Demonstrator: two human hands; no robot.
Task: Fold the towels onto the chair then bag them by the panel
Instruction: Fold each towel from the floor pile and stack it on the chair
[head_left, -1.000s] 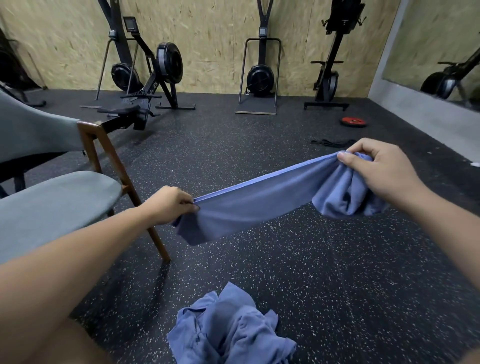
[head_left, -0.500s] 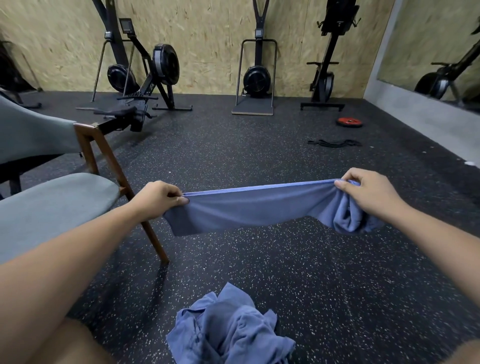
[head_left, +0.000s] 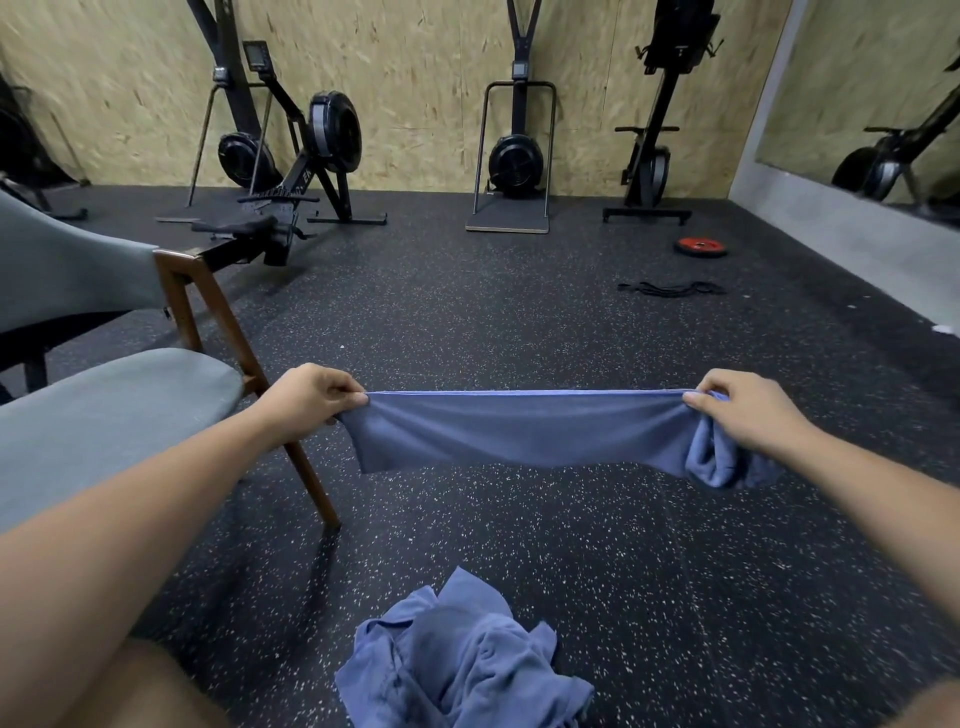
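A blue towel (head_left: 519, 431) is stretched level in the air between my two hands. My left hand (head_left: 306, 397) pinches its left corner just beside the chair's seat edge. My right hand (head_left: 748, 410) grips the right end, where the cloth bunches and hangs below my fingers. A crumpled heap of blue towels (head_left: 462, 654) lies on the floor near my knees. The grey chair (head_left: 104, 410) with brown wooden legs stands at the left, nothing on its seat.
Dark speckled rubber floor all around. Rowing and ski machines (head_left: 291, 150) line the wooden panel wall (head_left: 415, 67) at the back. A red weight plate (head_left: 700, 246) and a black band (head_left: 670, 288) lie on the floor at right. A mirror wall (head_left: 857, 104) runs along the right.
My right hand dropped down level with my left, and both moved apart. The towel went from slanted and slack to a taut horizontal span.
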